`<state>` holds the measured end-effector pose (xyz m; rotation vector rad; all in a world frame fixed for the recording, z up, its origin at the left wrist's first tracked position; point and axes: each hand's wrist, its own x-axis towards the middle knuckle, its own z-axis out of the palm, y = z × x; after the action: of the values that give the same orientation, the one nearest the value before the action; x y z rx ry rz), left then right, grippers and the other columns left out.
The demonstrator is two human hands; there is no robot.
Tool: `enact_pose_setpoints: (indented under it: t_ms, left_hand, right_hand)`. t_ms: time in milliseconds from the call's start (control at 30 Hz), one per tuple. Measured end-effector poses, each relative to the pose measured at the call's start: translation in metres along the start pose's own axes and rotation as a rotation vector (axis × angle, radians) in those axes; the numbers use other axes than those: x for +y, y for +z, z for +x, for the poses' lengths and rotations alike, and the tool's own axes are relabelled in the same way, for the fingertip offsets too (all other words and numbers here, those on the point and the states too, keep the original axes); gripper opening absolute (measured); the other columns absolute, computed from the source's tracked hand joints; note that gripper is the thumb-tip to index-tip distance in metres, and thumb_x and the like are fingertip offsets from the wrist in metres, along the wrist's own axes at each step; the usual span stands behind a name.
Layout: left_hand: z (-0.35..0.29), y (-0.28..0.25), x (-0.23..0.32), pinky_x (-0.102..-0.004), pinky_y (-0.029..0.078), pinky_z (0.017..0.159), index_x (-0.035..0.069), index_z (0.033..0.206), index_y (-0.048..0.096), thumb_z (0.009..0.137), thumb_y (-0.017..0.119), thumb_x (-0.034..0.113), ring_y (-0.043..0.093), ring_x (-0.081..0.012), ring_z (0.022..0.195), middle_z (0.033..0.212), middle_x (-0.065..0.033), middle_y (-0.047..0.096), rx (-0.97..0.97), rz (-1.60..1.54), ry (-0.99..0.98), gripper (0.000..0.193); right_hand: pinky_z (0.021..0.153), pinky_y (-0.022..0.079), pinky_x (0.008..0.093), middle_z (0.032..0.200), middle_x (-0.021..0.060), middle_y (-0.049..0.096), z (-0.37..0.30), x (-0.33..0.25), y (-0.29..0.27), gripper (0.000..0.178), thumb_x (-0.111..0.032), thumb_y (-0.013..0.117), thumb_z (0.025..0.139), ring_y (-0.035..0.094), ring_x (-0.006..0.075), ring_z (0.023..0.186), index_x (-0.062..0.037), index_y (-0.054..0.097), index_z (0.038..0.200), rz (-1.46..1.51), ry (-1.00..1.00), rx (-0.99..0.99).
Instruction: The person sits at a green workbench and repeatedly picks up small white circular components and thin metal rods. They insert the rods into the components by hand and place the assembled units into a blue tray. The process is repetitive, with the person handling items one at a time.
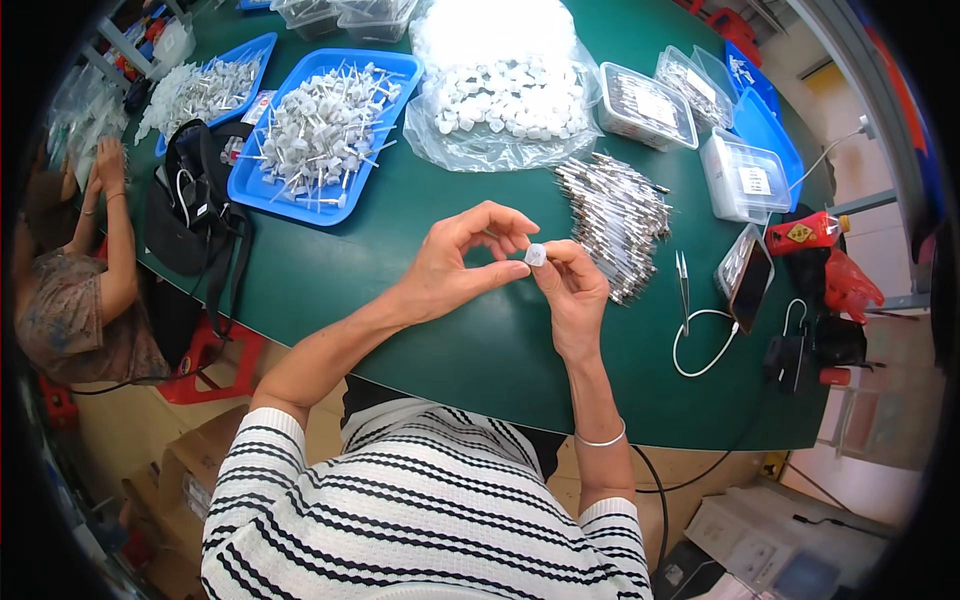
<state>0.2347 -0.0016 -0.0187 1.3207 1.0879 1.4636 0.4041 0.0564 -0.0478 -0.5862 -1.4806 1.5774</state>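
Note:
Over the green table my right hand (574, 292) pinches a small round white cap (536, 255) between thumb and forefinger. Beside it, my left hand (462, 258) is curved with thumb and fingers apart. Its thumb tip comes close to the cap; whether they touch I cannot tell. Beyond my hands, a clear plastic bag (430, 140) holds many similar white caps (515, 100). Just right of my right hand lies a heap of thin metal-and-clear rods (620, 225). A blue tray (240, 190) at the left carries white-headed pieces with thin stems (325, 130).
Tweezers (684, 290), a white cable (678, 355) and a phone (752, 290) lie at the right. Clear plastic boxes (648, 105) and a red bottle (800, 233) stand farther right. A black bag (185, 215) sits at the left edge, near another person's arm (118, 240).

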Motion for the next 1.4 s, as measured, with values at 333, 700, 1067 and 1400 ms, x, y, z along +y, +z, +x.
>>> enact_pose_setpoints:
  t_ms: [333, 700, 1067, 1400]
  left_hand:
    - [-0.005, 0.002, -0.003, -0.0222, 0.048, 0.074, 0.001, 0.102, 0.057, 0.081, 0.071, 0.005, 0.055, -0.0069, 0.08, 0.092, -0.0022, 0.058, 0.002, -0.026, -0.099, 0.025]
    - [-0.006, 0.006, -0.002, -0.0217, 0.051, 0.062, -0.003, 0.09, 0.059, 0.086, 0.066, 0.007, 0.062, -0.0091, 0.072, 0.082, -0.0059, 0.063, 0.112, 0.284, 0.056, 0.012]
    - [-0.008, 0.009, -0.008, -0.0235, 0.054, 0.067, -0.004, 0.093, 0.061, 0.089, 0.06, 0.003, 0.064, -0.0112, 0.076, 0.088, -0.0087, 0.066, 0.15, 0.185, 0.018, 0.008]
    - [-0.008, 0.005, -0.013, -0.0241, 0.053, 0.071, -0.004, 0.095, 0.057, 0.093, 0.056, 0.005, 0.062, -0.0103, 0.08, 0.088, -0.0067, 0.063, 0.097, 0.101, -0.067, 0.009]
  right_hand:
    - [0.077, 0.043, 0.0249, 0.097, 0.0043, 0.058, 0.004, 0.002, 0.001, 0.014, 0.001, 0.07, 0.081, 0.053, 0.0109, 0.086, -0.0017, 0.065, 0.094, -0.059, -0.082, -0.002]
    - [0.076, 0.042, 0.029, 0.089, 0.0031, 0.059, 0.002, -0.002, 0.007, 0.017, 0.001, 0.074, 0.074, 0.053, 0.0171, 0.084, -0.0073, 0.067, 0.088, -0.467, -0.223, 0.076]
    - [0.072, 0.039, 0.0304, 0.082, 0.0031, 0.06, 0.001, -0.004, 0.007, 0.016, 0.0, 0.076, 0.072, 0.05, 0.0177, 0.079, -0.0067, 0.068, 0.084, -0.606, -0.257, 0.106]
    - [0.065, 0.046, 0.0267, 0.083, 0.0055, 0.063, -0.001, 0.001, 0.008, 0.012, 0.003, 0.073, 0.075, 0.057, 0.0146, 0.074, -0.0012, 0.066, 0.084, -0.389, -0.131, 0.074]
